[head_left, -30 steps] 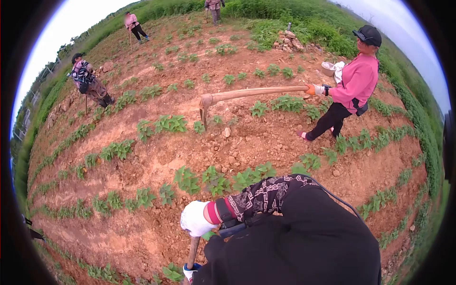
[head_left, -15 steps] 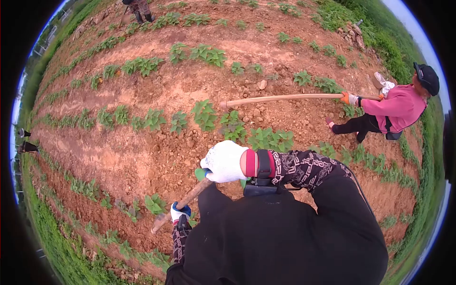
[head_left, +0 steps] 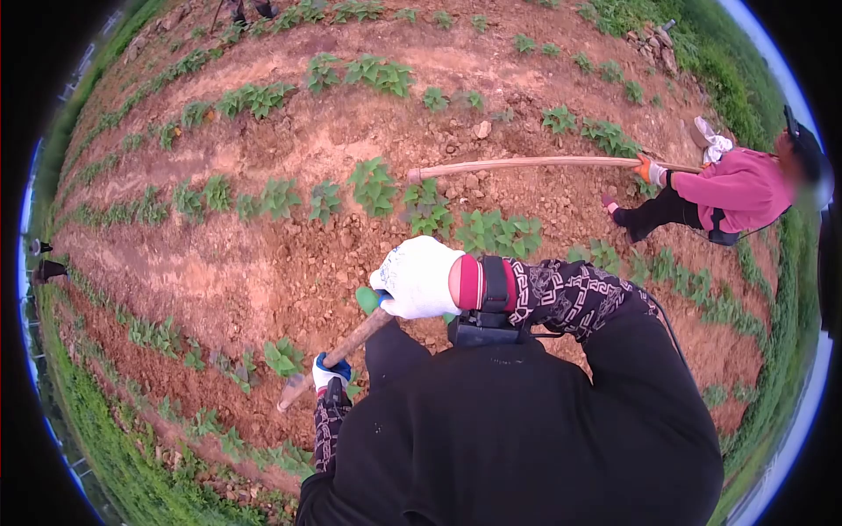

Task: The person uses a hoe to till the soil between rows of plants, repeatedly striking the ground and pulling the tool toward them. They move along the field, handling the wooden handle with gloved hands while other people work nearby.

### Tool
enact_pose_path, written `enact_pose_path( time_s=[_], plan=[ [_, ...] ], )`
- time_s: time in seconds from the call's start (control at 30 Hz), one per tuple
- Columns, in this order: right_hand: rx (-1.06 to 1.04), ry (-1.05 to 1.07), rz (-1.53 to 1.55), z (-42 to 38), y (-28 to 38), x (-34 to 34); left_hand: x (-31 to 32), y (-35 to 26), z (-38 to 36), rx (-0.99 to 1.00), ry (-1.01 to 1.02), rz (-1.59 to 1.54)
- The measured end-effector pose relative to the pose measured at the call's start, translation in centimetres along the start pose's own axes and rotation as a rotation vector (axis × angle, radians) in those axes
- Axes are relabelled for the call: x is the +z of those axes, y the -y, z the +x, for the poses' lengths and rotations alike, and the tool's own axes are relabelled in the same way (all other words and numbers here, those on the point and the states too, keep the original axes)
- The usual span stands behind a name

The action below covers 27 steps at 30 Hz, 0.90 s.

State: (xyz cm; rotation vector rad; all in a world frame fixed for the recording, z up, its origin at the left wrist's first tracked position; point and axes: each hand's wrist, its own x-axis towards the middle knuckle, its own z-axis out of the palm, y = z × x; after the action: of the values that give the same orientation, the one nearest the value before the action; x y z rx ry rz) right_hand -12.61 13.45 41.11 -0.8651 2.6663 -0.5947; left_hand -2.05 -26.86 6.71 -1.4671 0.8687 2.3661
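Note:
A wooden handle (head_left: 358, 338) runs diagonally in front of my dark clothing, its lower-left end sticking out past my left hand. My left hand (head_left: 331, 372), in a white and blue glove, is closed round it near that end. Farther up the handle, my right hand (head_left: 419, 277), in a white glove, is closed on it too. A green leaf-shaped patch (head_left: 367, 300) shows beside the right glove. The handle's far part is hidden behind my hand and body. Leafy plants (head_left: 284, 358) grow in the reddish soil (head_left: 219, 289) around my hands.
On the right, a co-worker in pink (head_left: 735, 188) holds a long wooden pole (head_left: 526, 163) pointing left over the plant rows. Another person's legs (head_left: 250, 10) show at the top left. Dark figures (head_left: 51, 270) stand at the left edge. Stones (head_left: 653, 48) lie upper right.
The view has shifted slightly. The co-worker's head and upper body have moved right, and the pole appears a little higher. Both my hands keep hold of the handle.

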Motion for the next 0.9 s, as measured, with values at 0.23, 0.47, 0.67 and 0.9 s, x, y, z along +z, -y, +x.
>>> enact_pose_path(
  time_s=[0.23, 0.47, 0.67, 0.9],
  plan=[
    [-0.008, -0.044, 0.005, -0.4, -0.1, 0.4, 0.3, 0.0, -0.5, -0.012, -0.055, -0.040],
    [0.016, -0.031, 0.025, -0.6, -0.1, 0.3, 0.4, 0.4, -0.6, 0.011, -0.006, -0.040],
    [0.001, -0.077, 0.017, -0.8, -0.5, 0.5, 0.0, 0.7, -0.1, 0.001, 0.009, -0.061],
    [0.045, 0.018, 0.029, -0.5, -0.4, 0.3, -0.6, 0.2, -0.4, -0.038, 0.027, -0.070]
  ],
)
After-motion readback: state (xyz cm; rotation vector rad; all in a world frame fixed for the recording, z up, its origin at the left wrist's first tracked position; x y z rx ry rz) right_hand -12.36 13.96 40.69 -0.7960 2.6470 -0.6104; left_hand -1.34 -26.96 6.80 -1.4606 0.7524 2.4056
